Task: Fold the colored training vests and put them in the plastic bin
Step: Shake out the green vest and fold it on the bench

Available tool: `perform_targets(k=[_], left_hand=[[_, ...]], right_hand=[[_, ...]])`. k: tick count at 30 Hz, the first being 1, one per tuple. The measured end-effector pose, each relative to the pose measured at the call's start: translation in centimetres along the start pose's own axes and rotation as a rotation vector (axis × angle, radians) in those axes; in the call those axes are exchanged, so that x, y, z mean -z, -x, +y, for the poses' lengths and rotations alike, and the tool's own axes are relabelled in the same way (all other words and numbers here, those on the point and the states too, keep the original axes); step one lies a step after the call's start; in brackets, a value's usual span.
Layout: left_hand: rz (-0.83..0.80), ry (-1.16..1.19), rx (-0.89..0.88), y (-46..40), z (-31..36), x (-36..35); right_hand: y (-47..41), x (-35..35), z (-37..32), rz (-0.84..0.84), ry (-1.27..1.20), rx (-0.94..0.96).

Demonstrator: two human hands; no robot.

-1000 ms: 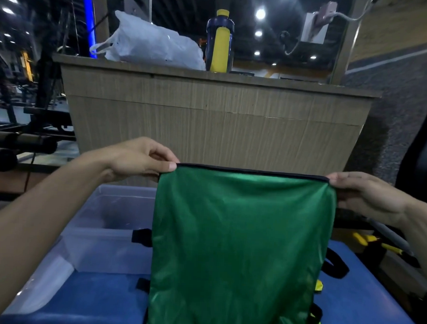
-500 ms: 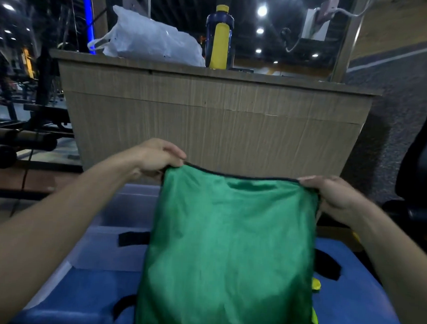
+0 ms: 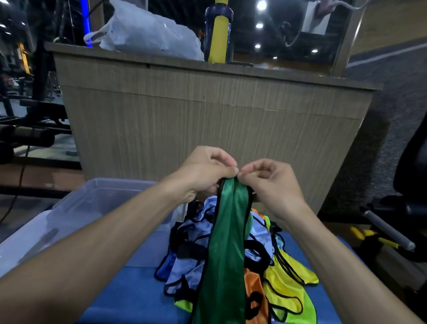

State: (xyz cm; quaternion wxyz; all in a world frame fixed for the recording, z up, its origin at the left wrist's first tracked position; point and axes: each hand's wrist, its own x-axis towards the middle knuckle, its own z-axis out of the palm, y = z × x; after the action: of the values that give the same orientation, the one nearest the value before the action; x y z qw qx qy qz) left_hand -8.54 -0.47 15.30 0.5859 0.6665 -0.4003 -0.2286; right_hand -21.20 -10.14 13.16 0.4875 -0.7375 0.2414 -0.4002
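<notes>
Both top corners of green vest (image 3: 224, 255) meet — left hand (image 3: 208, 172), right hand (image 3: 268, 181).

Bin (image 3: 88, 205) left of vest pile (image 3: 271, 274)

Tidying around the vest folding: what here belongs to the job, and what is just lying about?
Job: green vest pinched by left hand and right hand; vest pile; plastic bin.
Lying about: white bag, yellow bottle, both on the counter.

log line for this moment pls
step: folding | left hand, right hand: pinch green vest top | plastic bin: no vests visible
</notes>
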Motion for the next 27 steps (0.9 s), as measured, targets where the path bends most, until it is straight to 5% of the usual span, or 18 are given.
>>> perform_targets(k=[12,15,21,27], left_hand=[[-0.176,0.198,0.044,0.9,2.0,1.3],[-0.232,0.172,0.009,1.4,2.0,2.0],[-0.058,-0.075,-0.356,2.8,1.2,4.4],[0.007,-0.260,-0.703,5.0,0.8,4.2]], right_hand=[[0.6,0.4,-2.4,0.059,0.482,0.265],[-0.1,1.4,-2.8,-0.046,0.377,0.233],[-2.0,6.4,-4.6,-0.324,0.053,0.171],[-3.9,8.9,-6.8,-0.365,0.005,0.194]])
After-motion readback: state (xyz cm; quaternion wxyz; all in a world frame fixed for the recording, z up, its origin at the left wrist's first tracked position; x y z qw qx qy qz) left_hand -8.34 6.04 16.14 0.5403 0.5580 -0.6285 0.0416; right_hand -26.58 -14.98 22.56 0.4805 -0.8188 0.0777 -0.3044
